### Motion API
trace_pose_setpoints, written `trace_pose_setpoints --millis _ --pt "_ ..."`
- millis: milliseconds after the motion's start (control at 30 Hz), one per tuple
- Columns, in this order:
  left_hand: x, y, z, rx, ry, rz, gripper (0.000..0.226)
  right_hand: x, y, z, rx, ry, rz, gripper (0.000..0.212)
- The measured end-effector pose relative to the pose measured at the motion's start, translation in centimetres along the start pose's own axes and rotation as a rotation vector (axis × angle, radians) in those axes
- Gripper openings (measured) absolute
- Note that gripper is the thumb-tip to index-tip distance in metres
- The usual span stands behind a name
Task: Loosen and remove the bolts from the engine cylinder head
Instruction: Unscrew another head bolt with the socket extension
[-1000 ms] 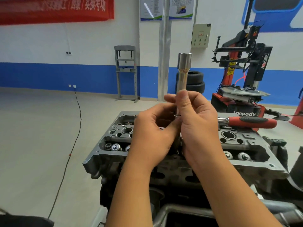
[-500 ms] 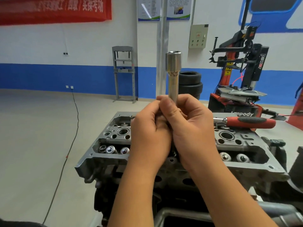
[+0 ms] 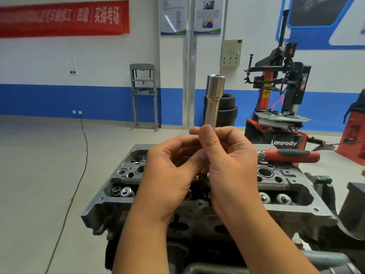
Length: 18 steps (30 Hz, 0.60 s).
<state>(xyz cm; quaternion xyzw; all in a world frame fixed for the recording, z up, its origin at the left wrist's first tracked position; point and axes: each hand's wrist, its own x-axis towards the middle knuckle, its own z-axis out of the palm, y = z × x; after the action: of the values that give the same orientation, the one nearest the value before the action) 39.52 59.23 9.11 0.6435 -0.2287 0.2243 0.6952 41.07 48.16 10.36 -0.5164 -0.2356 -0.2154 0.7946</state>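
— What's along the back wall?
— A red banner up left, two posters, a grey control box, and a grey press frame on the floor.
— And to the right?
— A red and black tyre changer, with stacked tyres beside the pillar.
— Anything on the floor?
— A black cable running from a wall socket.

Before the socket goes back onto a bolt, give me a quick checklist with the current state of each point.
1. Socket held firmly: ok, right hand grips its lower end, upright.
2. Left hand supporting: ok, fingers at the shaft below.
3. Socket mouth clear: cannot tell, only the rim shows.
4. Ratchet within reach: ok, lying on the cylinder head to the right.
5. Ratchet joined to socket: not ok, apart.
6. Target bolt visible: cannot tell, hands cover the middle.
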Motion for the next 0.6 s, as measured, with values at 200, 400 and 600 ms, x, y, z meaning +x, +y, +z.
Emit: trace_pose_setpoints --millis 200,400,600 --pt "0.18 0.04 0.39 0.008 -0.033 -0.024 0.029 0.28 0.11 0.12 0.008 -0.023 0.07 0.038" --pt "0.08 -0.37 0.64 0.104 0.117 0.042 0.027 0.26 -0.27 0.17 0.102 -0.018 0.086 0.039" --pt "-0.04 -0.3 -0.16 0.015 -0.074 -0.014 0.029 0.22 0.1 0.1 0.024 -0.02 0.04 0.034"
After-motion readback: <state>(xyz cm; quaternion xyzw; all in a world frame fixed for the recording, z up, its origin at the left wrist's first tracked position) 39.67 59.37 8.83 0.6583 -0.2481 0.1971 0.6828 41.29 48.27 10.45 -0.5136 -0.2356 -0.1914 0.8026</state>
